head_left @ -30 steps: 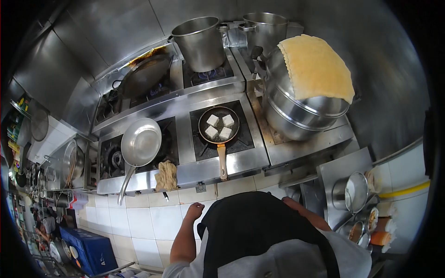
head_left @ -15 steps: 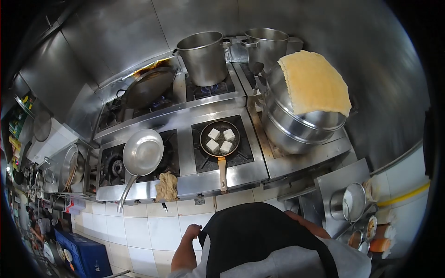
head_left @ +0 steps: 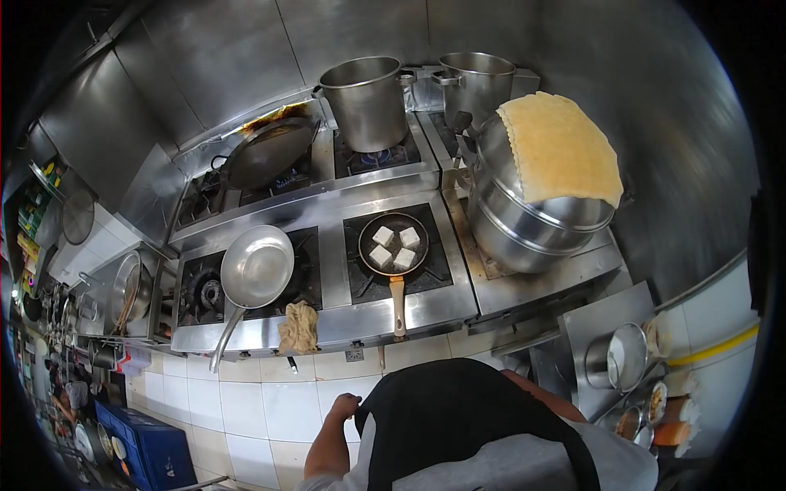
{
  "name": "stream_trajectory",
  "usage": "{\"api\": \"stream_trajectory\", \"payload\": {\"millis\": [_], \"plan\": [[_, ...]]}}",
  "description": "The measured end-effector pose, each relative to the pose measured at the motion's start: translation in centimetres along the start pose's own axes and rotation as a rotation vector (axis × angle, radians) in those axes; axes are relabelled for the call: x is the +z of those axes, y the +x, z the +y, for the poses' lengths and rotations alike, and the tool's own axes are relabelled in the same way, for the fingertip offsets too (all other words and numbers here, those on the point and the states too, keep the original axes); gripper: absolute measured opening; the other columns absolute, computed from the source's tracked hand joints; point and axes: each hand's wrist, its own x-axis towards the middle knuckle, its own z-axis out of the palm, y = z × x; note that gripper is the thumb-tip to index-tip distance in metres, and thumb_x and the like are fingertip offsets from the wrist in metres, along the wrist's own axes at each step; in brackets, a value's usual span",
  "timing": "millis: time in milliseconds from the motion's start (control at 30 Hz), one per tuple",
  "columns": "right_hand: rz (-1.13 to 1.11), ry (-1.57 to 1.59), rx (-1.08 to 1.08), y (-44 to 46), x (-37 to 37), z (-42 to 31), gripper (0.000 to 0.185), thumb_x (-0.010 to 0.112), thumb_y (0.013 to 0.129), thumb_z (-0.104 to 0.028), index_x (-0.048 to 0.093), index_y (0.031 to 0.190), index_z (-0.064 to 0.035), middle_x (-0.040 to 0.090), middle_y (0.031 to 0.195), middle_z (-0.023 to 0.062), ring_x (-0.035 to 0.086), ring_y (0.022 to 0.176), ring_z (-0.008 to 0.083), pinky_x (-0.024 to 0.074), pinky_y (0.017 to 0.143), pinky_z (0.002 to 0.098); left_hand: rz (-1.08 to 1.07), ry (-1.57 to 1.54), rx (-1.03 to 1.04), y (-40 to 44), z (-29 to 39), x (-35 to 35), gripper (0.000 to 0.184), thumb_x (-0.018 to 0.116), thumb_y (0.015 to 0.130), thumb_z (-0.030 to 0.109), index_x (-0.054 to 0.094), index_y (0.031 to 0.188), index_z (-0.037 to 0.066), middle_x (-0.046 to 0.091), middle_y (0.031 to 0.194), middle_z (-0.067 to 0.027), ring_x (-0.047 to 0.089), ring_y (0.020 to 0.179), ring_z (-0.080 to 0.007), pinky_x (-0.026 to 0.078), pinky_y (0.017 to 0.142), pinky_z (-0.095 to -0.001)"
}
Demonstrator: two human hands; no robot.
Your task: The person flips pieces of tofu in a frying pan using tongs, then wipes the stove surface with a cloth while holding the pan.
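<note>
As one reads from the left, a broad steel pan (head_left: 257, 266) rests on the stove (head_left: 332, 282), ahead and to the left of the fingers of the left hand (head_left: 346, 404) and well apart from them; its long axis slants, with the handle end toward the lower left. A crumpled tan cloth (head_left: 299, 327) drapes over the stove's front edge, ahead and slightly left of the same fingers. Next comes the left hand itself, beside the black apron (head_left: 467, 417); its fingers appear curled inward, but whether they are fully together or pinch the apron's border cannot be told. Ahead and to the right of these fingers stands the small frying pan (head_left: 394, 247), which holds four white blocks (head_left: 383, 236). Its long axis runs almost straight toward the person, and its pale handle (head_left: 399, 311), reaching the front edge, is the part closest to the left fingers, though untouched. Farther right, the right forearm (head_left: 544, 394) runs behind the apron; the right hand is hidden, so the state of its fingers, and which hand is nearer the handle, cannot be judged.
</note>
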Motion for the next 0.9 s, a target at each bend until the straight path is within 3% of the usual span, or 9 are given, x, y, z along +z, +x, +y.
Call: {"api": "stream_trajectory", "payload": {"millis": [233,367,433,533,600,667,733,800,900], "plan": [[-0.066,-0.073,0.069,-0.7,0.6,0.8,0.053,0.063,0.066,-0.041,0.065,0.093,0.0043,0.063,0.096,0.0254,0.063,0.088,0.0353,0.0481,0.077,0.0412,-0.098,0.060,0.089,1.1,-2.9,0.6,0.038,0.054,0.081,0.030,0.062,0.093,-0.005,0.064,0.078,-0.0177,0.062,0.060,-0.0259,0.050,0.051,-0.0350],[-0.083,-0.087,0.075,-0.8,1.0,0.9,0.053,0.063,0.066,-0.041,0.065,0.092,0.0043,0.063,0.095,0.0255,0.063,0.087,0.0353,0.0484,0.076,0.0412,-0.106,0.237,0.112,0.7,0.6,-0.7,0.034,0.051,0.083,0.029,0.063,0.097,0.001,0.064,0.097,-0.0178,0.063,0.085,-0.0307,0.051,0.073,-0.0368],[-0.093,-0.102,0.067,-1.2,0.7,0.3,0.052,0.064,0.066,-0.041,0.066,0.091,0.0043,0.063,0.094,0.0255,0.063,0.086,0.0353,0.0486,0.075,0.0411,-0.079,-0.057,-0.234,0.5,2.4,-0.8,0.033,0.050,0.083,0.029,0.063,0.100,0.004,0.063,0.102,-0.0168,0.060,0.096,-0.0303,0.047,0.082,-0.0364],[-0.011,-0.051,0.062,-1.9,0.8,-0.1,0.052,0.063,0.066,-0.041,0.065,0.092,0.0040,0.063,0.095,0.0251,0.063,0.088,0.0357,0.0486,0.075,0.0408,-0.113,0.088,-0.072,0.3,2.7,-1.2,0.031,0.053,0.080,0.028,0.064,0.098,0.005,0.063,0.101,-0.0168,0.060,0.096,-0.0304,0.048,0.083,-0.0368],[-0.009,0.293,-0.051,-1.2,1.2,1.6,0.052,0.063,0.067,-0.040,0.065,0.093,0.0045,0.063,0.096,0.0245,0.063,0.088,0.0360,0.0485,0.076,0.0406,-0.100,0.112,-0.074,0.1,2.8,-1.3,0.029,0.054,0.079,0.027,0.064,0.096,0.006,0.063,0.100,-0.0165,0.060,0.095,-0.0309,0.048,0.083,-0.0371],[0.022,0.123,-0.033,-0.8,1.6,1.1,0.051,0.062,0.068,-0.040,0.065,0.093,0.0048,0.063,0.097,0.0243,0.062,0.090,0.0361,0.0482,0.077,0.0403,-0.086,0.134,-0.076,0.1,3.3,-1.4,0.027,0.056,0.077,0.026,0.064,0.094,0.007,0.063,0.099,-0.0162,0.060,0.095,-0.0313,0.048,0.084,-0.0373],[0.052,-0.049,-0.016,-1.8,0.9,-1.0,0.051,0.061,0.069,-0.039,0.064,0.093,0.0052,0.063,0.098,0.0242,0.062,0.092,0.0362,0.0479,0.078,0.0401,-0.052,-0.175,-0.373,-0.1,4.0,-1.4,0.026,0.058,0.074,0.025,0.063,0.094,0.009,0.063,0.098,-0.0158,0.060,0.095,-0.0325,0.048,0.085,-0.0375],[-0.034,0.058,0.087,-4.6,-0.8,-3.7,0.050,0.060,0.071,-0.039,0.064,0.092,0.0056,0.062,0.099,0.0251,0.060,0.096,0.0364,0.0468,0.081,0.0400,-0.084,-0.094,-0.215,0.7,0.3,0.1,0.026,0.058,0.074,0.025,0.063,0.095,0.010,0.063,0.098,-0.0158,0.060,0.095,-0.0325,0.048,0.085,-0.0374],[-0.048,0.228,-0.164,2.1,2.4,4.9,0.051,0.058,0.073,-0.041,0.064,0.091,0.0060,0.061,0.100,0.0267,0.059,0.097,0.0371,0.0463,0.081,0.0410,-0.108,-0.018,-0.043,0.7,-0.3,0.3,0.027,0.058,0.074,0.024,0.064,0.097,0.012,0.063,0.098,-0.0158,0.060,0.095,-0.0326,0.048,0.085,-0.0375]]}}
